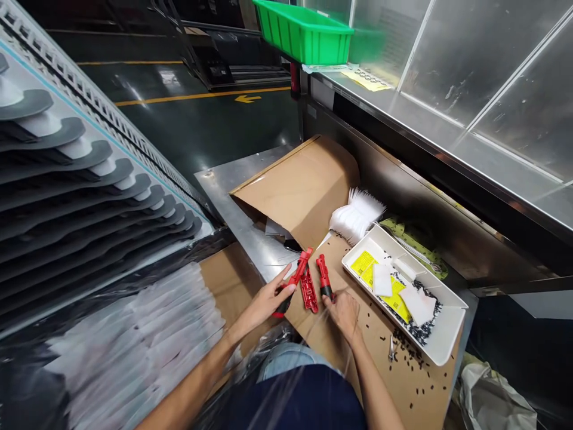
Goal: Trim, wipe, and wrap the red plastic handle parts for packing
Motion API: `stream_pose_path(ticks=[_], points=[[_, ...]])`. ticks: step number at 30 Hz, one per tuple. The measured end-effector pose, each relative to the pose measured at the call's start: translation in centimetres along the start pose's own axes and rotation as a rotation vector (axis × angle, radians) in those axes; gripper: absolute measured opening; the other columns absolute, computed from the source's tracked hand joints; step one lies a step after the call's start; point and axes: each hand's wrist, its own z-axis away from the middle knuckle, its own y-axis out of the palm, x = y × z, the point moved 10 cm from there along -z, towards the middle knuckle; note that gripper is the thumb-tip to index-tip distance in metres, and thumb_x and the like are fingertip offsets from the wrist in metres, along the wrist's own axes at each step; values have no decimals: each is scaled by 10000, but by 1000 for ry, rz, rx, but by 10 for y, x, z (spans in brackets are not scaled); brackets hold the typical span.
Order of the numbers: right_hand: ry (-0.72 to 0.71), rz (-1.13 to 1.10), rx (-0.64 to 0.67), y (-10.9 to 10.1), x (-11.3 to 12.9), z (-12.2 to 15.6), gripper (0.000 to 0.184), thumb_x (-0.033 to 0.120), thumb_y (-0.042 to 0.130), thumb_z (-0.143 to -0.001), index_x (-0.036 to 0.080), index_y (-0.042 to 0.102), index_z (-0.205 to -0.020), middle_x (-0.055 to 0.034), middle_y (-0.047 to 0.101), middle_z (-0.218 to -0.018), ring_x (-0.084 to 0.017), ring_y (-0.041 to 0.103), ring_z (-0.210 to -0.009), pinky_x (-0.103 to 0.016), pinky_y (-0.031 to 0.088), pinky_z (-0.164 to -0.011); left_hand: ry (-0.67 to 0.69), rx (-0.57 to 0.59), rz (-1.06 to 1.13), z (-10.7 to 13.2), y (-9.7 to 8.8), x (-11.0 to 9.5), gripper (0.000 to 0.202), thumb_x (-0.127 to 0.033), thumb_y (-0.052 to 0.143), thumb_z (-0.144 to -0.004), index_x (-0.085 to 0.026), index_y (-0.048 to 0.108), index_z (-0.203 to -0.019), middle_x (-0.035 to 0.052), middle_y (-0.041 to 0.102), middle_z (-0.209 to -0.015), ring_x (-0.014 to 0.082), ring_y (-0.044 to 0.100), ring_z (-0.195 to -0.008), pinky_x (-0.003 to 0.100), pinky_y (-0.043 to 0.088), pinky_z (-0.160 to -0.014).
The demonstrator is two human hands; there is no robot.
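My left hand [268,298] is closed round the black end of a red tool [299,272] that points up and away over the brown cardboard sheet [371,352]. My right hand [342,310] grips a second red tool [323,276] by its black lower end. Between the two lies a flat red plastic part [308,292] on the cardboard. Both hands sit close together at the cardboard's near left edge.
A white tray [443,343] to the right holds yellow labels, white pads and small black pieces; more black pieces lie scattered on the cardboard. A stack of white sheets [356,215] lies behind. Racked dark parts [80,179] stand left, a green bin [304,30] on the steel shelf.
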Motion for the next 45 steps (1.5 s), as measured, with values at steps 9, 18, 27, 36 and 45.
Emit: stream_pose_path(ticks=[9,18,27,36,45], points=[[23,-461,-53,-76,-94,123,730,821,343,-813,180,608,-588,-23,535,-581,-180,527,-585,-264,421,-549,383,134,-504,-62,32,-63,280,-210,586,-847,-235,661,-1115,82,677,-1148,276,512,-1206,408,361,-1055],[128,-916,-246,-88,-105,157,539,714,673,-687,177,680,-643,-13,539,-607,-162,486,-585,-257,421,-546,555,408,-700,-98,106,-60,202,-29,609,-722,-181,703,-816,74,695,-849,293,559,-1133,512,267,-1100],[-38,-308,-583,-120,-30,142,357,534,576,-876,197,691,-845,-43,613,-748,-211,562,-718,-312,448,-663,210,458,265,-7,150,-108,575,-486,282,-993,-258,329,-1519,101,597,-1372,231,592,-1205,378,473,-1019],[158,92,-430,-172,-133,55,354,267,552,-878,151,613,-1207,-170,600,-1270,-320,514,-1177,-439,408,-945,-344,271,962,10,134,-95,714,-597,699,-755,-163,552,-1302,57,696,-932,176,653,-731,280,521,-654],[99,6,-536,-183,-141,76,481,293,303,-969,150,453,-1404,-147,512,-1316,-243,529,-1167,-373,460,-934,-593,479,1184,38,162,-118,404,-507,623,-875,-137,607,-1037,29,668,-716,128,642,-529,191,463,-444]])
